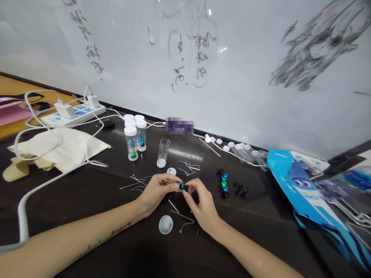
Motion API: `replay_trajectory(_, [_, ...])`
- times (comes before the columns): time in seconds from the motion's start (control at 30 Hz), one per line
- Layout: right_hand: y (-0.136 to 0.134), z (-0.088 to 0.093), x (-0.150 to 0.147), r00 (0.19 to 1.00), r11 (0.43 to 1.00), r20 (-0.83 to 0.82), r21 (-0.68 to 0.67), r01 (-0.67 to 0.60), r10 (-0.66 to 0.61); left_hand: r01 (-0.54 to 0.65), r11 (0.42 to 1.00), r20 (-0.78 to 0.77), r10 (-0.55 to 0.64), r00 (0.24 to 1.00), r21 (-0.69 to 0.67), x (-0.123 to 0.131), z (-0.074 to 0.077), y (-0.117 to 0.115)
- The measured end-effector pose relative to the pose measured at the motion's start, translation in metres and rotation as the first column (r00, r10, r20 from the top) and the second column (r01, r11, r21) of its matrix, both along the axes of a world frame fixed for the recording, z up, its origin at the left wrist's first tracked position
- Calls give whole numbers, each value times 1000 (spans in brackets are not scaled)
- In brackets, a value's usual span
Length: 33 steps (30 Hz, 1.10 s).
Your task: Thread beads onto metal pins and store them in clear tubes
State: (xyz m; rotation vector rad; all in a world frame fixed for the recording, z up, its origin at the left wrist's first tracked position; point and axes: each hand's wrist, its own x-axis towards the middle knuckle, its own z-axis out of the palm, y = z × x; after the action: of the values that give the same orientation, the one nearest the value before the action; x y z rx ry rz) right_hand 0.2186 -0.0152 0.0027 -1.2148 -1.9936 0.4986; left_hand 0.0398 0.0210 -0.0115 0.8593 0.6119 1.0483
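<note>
Piece, blue and black (182,186), sits pinched between fingertips of left hand (156,192) and right hand (203,201), over dark table (130,251); capped tubes (131,143) look done, while uncapped tube (164,150) and loose coloured pieces (223,183) appear outstanding.

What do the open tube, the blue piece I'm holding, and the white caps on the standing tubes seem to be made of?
Open tube: glossy clear plastic, possibly glass; the dark table shows through. Blue piece: perhaps coloured metal, judging by its bright sheen. White caps: probably plastic, opaque and smooth-looking.
</note>
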Motion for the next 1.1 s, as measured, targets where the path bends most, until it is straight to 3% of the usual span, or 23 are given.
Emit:
replay_trajectory(0.27, [1,2,3,1000,999,23,-36,-9,10,18,1000,-33,-17,999,17,0,2,-2])
replay_trajectory(0.6, [1,-4,2,998,997,-53,69,-38,41,-9,1000,-14,9,1000,-4,0,4,-1])
replay_trajectory(0.83, [2,-2,4,1000,998,8,-53,-17,17,12,1000,-17,-12,1000,-4,0,3,-1])
replay_trajectory(0.97, [2,-2,4,998,999,-70,-41,-14,11,-5,1000,-19,5,1000,-7,0,1,0])
replay_trajectory(1.1, [1,-3,3,999,1000,-47,-2,-25,25,-1,1000,-6,1,1000,-16,-1,0,0])
